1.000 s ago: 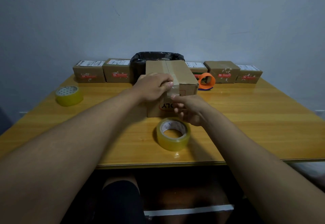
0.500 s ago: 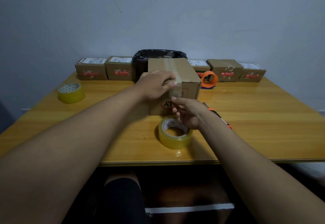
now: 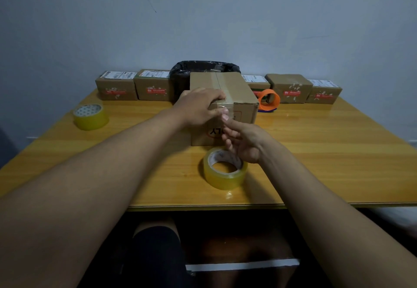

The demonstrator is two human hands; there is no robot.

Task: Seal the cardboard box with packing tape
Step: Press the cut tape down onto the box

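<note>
The cardboard box (image 3: 237,91) stands in the middle of the table, with a strip of clear tape along its top seam that folds down over the front face. My left hand (image 3: 198,107) grips the box's near top edge, its fingers pressing on the tape. My right hand (image 3: 243,139) is in front of the box, fingers apart, with the index fingertip touching the tape end on the front face. A roll of clear packing tape (image 3: 225,176) lies flat on the table just below my right hand.
A second tape roll (image 3: 90,116) sits at the left of the wooden table (image 3: 338,152). An orange tape dispenser (image 3: 269,100) lies right of the box. Several small sealed boxes (image 3: 116,86) and a black-bagged bin (image 3: 203,67) line the back wall.
My right hand has risen a little, its fingers spreading and the index fingertip moving up the box's front face towards the top edge. The left hand stays on the box.
</note>
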